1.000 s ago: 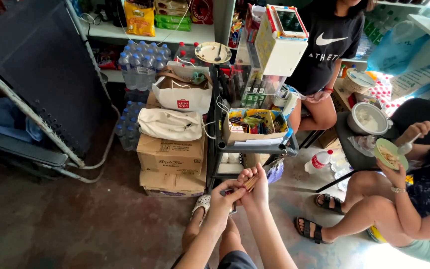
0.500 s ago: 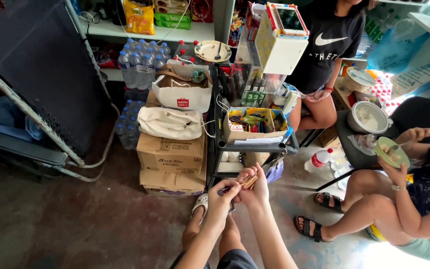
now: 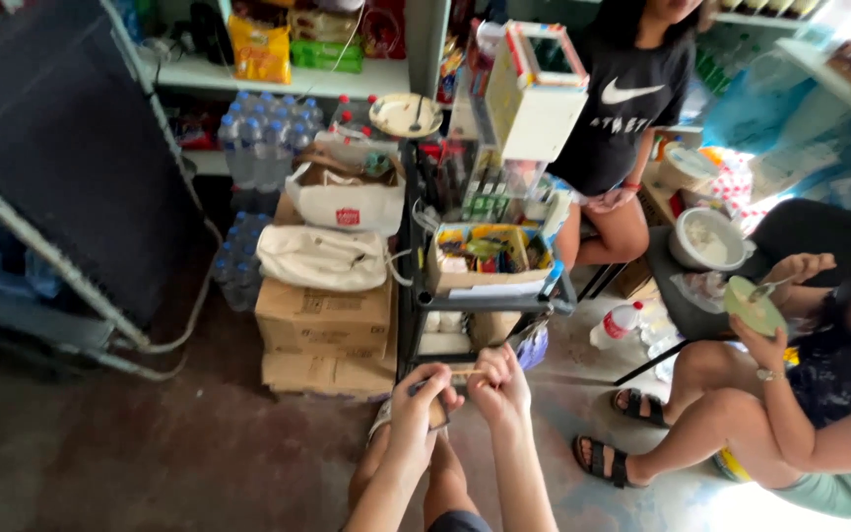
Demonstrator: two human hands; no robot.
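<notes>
My left hand [image 3: 420, 402] and my right hand [image 3: 500, 387] are raised close together in front of me, above my bare knees [image 3: 401, 473]. Both pinch a thin pale strip [image 3: 459, 373] that runs between the fingertips. The left fingers curl around one end and the right thumb and fingers grip the other. What the strip is made of is too small to tell. Just beyond the hands stands a black metal cart [image 3: 408, 296].
The cart holds a cardboard tray of packets [image 3: 490, 258]. Stacked cardboard boxes [image 3: 324, 330] with cloth bags stand to its left, with a folded cot [image 3: 61, 177] further left. One person [image 3: 622, 118] sits behind; another at right [image 3: 790, 424] holds a green bowl [image 3: 752, 305].
My hands have stayed together on the strip, with only small finger movement. The person at right has lowered a hand and shifted the green bowl.
</notes>
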